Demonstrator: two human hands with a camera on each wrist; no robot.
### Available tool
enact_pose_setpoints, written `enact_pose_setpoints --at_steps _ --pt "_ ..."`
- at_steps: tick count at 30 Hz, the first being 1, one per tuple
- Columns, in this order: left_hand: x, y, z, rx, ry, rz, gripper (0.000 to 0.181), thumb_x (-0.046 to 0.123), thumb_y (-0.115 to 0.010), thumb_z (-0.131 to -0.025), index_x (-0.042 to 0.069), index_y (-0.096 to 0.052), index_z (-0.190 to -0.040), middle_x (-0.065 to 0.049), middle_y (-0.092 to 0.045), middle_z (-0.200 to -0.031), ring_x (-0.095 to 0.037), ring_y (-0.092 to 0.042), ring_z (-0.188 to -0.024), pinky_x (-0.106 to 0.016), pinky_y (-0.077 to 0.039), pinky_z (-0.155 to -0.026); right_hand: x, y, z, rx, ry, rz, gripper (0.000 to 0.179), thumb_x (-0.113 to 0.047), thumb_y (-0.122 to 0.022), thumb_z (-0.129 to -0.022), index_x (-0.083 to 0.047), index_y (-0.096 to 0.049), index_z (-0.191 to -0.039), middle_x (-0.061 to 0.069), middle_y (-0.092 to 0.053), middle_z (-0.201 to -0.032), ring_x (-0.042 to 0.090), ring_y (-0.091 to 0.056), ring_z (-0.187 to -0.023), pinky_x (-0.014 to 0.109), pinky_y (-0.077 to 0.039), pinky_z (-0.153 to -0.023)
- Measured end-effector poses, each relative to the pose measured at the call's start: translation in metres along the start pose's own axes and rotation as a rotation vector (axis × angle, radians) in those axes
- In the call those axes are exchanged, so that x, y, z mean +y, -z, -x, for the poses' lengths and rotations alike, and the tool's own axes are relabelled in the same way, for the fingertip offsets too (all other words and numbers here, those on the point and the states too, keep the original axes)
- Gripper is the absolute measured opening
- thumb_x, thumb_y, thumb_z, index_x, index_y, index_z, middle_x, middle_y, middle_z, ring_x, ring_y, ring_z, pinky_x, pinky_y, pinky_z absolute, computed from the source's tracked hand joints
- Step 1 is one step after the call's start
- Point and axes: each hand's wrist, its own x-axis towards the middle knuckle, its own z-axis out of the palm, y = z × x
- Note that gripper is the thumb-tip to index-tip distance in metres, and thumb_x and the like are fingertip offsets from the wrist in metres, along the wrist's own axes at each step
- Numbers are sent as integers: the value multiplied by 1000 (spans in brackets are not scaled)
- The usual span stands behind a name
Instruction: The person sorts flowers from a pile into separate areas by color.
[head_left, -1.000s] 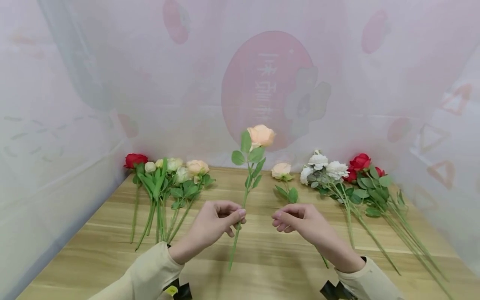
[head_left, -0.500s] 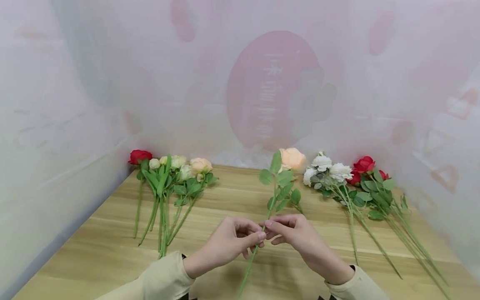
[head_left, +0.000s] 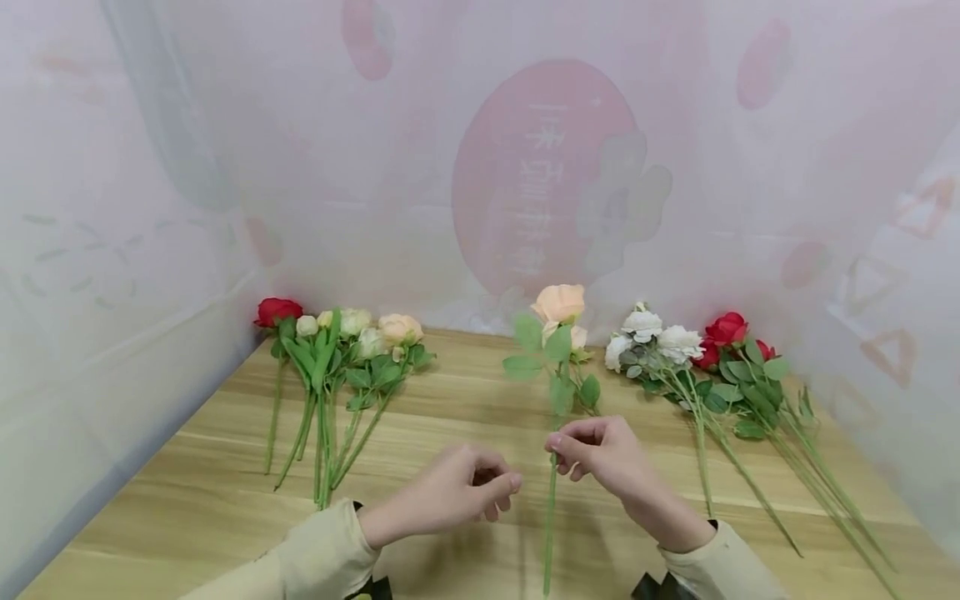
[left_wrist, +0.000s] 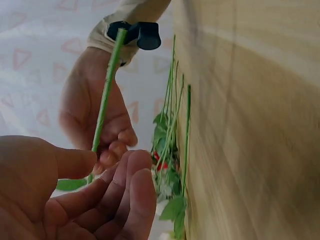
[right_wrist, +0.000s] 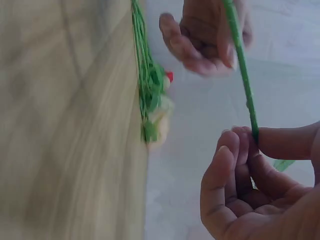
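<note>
A peach rose [head_left: 560,300] with green leaves stands nearly upright over the middle of the table. My right hand [head_left: 611,462] pinches its stem [head_left: 551,525] between thumb and fingers, and the lower end hangs down below. The right wrist view shows the same pinch, with the stem [right_wrist: 244,75] running up from the fingertips. To the left, my left hand [head_left: 450,490] hovers apart from the stem, fingers loosely bent and holding nothing. Behind the held flower, another peach rose [head_left: 580,335] lies on the table, partly hidden.
On the left side of the wooden table [head_left: 225,517] lie a red rose [head_left: 278,312], pale blooms [head_left: 354,323] and a peach rose [head_left: 401,328]. White flowers [head_left: 679,342] and red roses [head_left: 726,328] lie on the right, stems toward me. A printed cloth [head_left: 375,208] surrounds the table.
The left hand carried the peach rose rightward to the right hand, which has taken its stem. The left hand has let go and drawn back left. The rose now stands straighter.
</note>
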Motion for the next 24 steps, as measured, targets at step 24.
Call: enact_pose_setpoints --at_steps 24 --pt "-43 90 22 151 129 -474 24 18 -58 -100 11 -68 -80 2 -62 -65 -10 -55 -54 -28 -45 -50 48 75 -78 17 -181 622 48 -7 -63 -91 -13 -45 -47 -3 -38 -41 11 -30 -37 25 -30 -41"
